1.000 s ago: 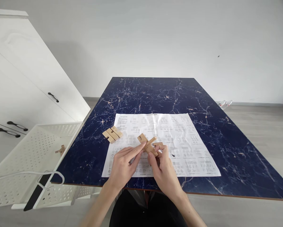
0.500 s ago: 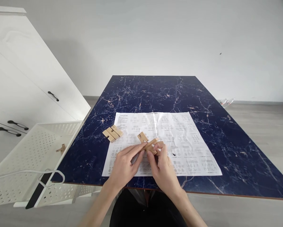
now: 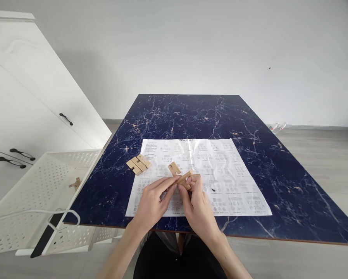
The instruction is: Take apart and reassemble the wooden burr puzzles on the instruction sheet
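Several interlocking wooden puzzle pieces (image 3: 186, 176) are held together, crossed, above a printed sheet. My left hand (image 3: 154, 199) pinches their left end between thumb and fingers. On the other side, my right hand (image 3: 197, 201) grips them with its thumb and fingertips, which hide part of the joint. One wooden block with a dark mark (image 3: 174, 168) sits just beyond the fingers and seems to touch or adjoin the held pieces; I cannot tell which. Farther left lies a group of notched wooden pieces (image 3: 138, 164), side by side at the sheet's edge.
The creased instruction sheet (image 3: 243, 186) lies on a dark blue marbled table (image 3: 191, 116). At the left stands a white perforated basket (image 3: 23, 193) with a small wooden piece (image 3: 74, 184) in it and a white cable (image 3: 31, 211) across it. White cabinets (image 3: 31, 89) rise behind.
Both hands keep hold of the wooden pieces. The right fingers have shifted slightly left, and the marked block has moved a little to the left.
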`<state>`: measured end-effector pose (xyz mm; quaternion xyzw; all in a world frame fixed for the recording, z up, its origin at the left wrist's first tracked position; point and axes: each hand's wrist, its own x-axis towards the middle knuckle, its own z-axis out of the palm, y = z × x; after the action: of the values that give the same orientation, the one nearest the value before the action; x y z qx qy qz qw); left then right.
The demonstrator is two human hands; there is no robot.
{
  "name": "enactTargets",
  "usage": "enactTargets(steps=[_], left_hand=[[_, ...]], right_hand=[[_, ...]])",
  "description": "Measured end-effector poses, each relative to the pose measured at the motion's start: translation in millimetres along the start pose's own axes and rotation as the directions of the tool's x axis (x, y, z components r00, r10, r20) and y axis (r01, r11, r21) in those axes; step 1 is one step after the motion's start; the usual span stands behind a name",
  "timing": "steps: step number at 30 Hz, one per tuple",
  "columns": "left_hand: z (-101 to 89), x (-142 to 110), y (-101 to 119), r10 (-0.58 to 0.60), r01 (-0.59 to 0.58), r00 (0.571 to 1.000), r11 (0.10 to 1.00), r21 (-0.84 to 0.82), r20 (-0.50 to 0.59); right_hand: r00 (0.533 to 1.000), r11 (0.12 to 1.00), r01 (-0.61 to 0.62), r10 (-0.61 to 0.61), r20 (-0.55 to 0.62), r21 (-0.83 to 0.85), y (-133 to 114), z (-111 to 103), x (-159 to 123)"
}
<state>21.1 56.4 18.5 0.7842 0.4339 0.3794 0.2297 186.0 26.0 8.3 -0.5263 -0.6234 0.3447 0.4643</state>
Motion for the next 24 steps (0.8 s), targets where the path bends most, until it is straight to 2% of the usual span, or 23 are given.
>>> enactTargets(steps=[11,14,17,20,24], left_hand=[[0.5,-1.8,0.5,-0.001,0.001,1.000,1.000,0.027,-0.013],[0.9,-1.9,-0.5,-0.027,0.028,0.999,0.999,0.019,-0.033],[1.4,-2.8,-1.6,-0.067,0.067,0.995,0.998,0.008,-0.077],[1.9,-4.3,-2.6,-0.099,0.099,0.989,0.995,-0.008,-0.108],[2.4,-5.6,-3.8,-0.100,0.099,0.987,0.995,-0.011,-0.129]], right_hand=[[0.997,0.998,-0.018,0.013,0.076,0.058,-6.8,-5.2,5.8],[0.996,0.996,-0.015,0.007,0.094,0.088,-8.5,-5.7,6.8],[0.990,0.993,-0.022,0.005,0.144,0.113,-7.8,-15.1,7.4],[0.994,0.999,0.020,-0.015,0.104,-0.049,-0.1,-35.0,9.5],[0.985,0.912,0.169,-0.146,0.089,-0.375,18.3,-59.9,15.4]])
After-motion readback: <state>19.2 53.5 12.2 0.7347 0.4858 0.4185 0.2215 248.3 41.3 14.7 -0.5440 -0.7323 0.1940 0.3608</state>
